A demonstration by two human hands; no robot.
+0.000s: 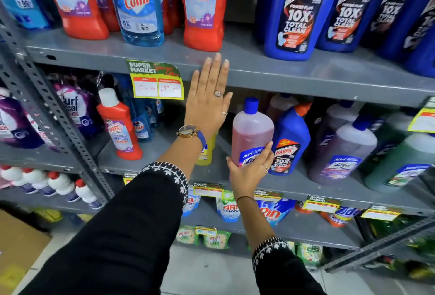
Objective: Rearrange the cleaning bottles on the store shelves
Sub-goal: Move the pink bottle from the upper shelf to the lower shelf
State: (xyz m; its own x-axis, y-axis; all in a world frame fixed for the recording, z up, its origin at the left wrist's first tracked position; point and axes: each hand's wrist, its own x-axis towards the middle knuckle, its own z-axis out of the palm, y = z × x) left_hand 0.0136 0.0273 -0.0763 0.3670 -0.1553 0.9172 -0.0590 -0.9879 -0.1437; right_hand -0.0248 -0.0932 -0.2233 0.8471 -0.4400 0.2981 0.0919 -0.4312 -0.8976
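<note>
My right hand (pixel 249 172) grips the lower part of a pink Lizol bottle (pixel 251 132) with a blue cap, held upright at the front of the middle shelf (pixel 294 184). A blue Harpic bottle (pixel 289 139) stands just right of it. My left hand (pixel 209 99) is raised flat with fingers together, fingertips against the front edge of the upper shelf (pixel 306 75), holding nothing. A yellow bottle (pixel 206 153) is mostly hidden behind my left wrist. A red Harpic bathroom cleaner bottle (pixel 120 125) stands alone at the left of the middle shelf.
The upper shelf carries red bathroom cleaner bottles (pixel 204 5), a blue Colin bottle (pixel 138 5) and large blue Harpic bottles (pixel 296 9). Purple and green Lizol bottles (pixel 346 151) fill the middle shelf's right side. Detergent pouches (pixel 273 212) sit below. A price tag (pixel 156 82) hangs from the upper shelf.
</note>
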